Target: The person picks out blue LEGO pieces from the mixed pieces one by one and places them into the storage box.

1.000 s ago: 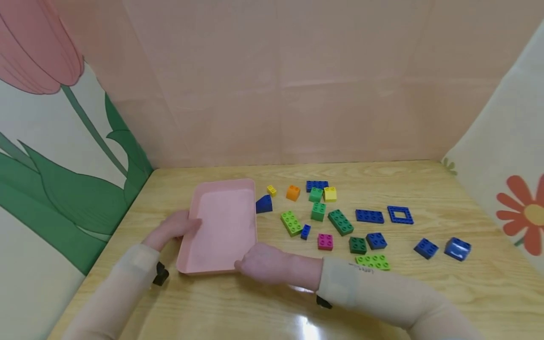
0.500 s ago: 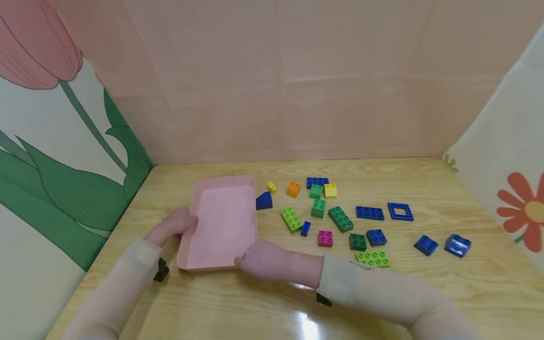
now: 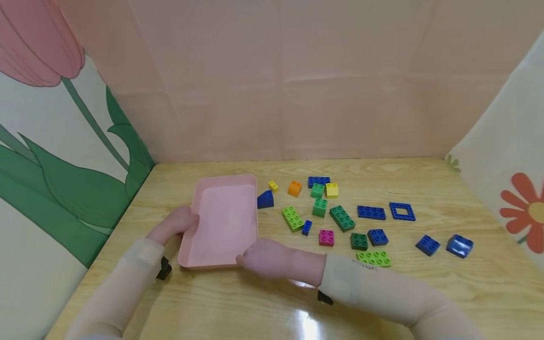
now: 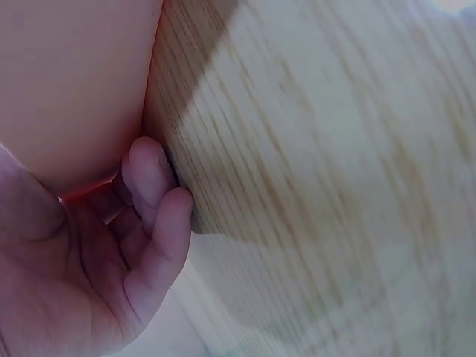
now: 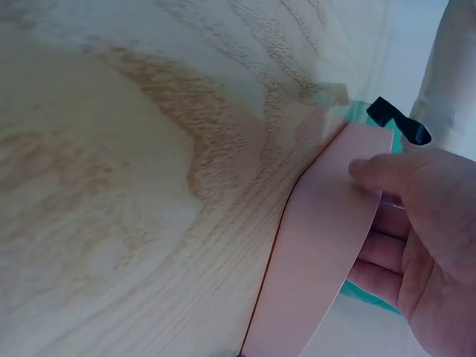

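Currently the pink tray [image 3: 223,222] lies flat on the bench [image 3: 263,302], at 9 o'clock of the scattered blocks. Risk: uneven pull may swing its far corner into the blue sloped brick [image 3: 265,200] just beside it. Left hand [image 3: 176,225] grip curls round the left rim; right hand [image 3: 265,258] grip pinches the near-right corner.

No text, label, brand or number is readable anywhere; faint dark marks on the right sleeve [image 3: 365,267] may be writing, but they are too small to read.
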`<action>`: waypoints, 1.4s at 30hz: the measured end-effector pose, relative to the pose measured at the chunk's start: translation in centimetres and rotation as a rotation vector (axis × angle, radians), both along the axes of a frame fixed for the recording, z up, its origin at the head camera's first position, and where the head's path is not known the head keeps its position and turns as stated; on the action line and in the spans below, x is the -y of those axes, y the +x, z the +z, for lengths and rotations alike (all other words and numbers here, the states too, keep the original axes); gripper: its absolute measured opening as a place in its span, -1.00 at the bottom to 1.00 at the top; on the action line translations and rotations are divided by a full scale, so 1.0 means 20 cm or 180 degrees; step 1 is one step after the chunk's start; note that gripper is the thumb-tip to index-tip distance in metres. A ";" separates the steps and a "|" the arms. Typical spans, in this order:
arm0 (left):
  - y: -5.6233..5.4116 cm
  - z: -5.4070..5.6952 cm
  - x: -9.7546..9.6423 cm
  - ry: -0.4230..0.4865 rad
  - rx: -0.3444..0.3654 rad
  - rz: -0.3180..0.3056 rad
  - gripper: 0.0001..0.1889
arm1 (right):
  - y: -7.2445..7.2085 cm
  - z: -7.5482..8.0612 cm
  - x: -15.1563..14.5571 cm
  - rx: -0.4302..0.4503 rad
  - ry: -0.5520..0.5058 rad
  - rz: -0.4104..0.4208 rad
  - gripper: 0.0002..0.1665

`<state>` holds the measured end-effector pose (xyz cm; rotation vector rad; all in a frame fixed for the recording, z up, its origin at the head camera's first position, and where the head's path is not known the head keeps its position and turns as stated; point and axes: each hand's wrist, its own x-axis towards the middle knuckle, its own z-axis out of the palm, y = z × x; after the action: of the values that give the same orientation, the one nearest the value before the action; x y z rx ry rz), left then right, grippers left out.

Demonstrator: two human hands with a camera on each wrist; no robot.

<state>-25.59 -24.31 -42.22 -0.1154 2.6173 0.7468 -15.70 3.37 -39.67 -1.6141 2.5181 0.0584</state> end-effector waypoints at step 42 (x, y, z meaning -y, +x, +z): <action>0.01 0.03 -0.01 -0.0155 -0.0006 -0.0035 -0.72 | -0.64 0.04 -0.22 -0.0327 -0.0182 -0.1206 -0.29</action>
<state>-25.35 -24.11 -41.67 -0.1143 2.6367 0.6801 -28.60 7.84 -38.90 -1.1505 2.8825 0.0266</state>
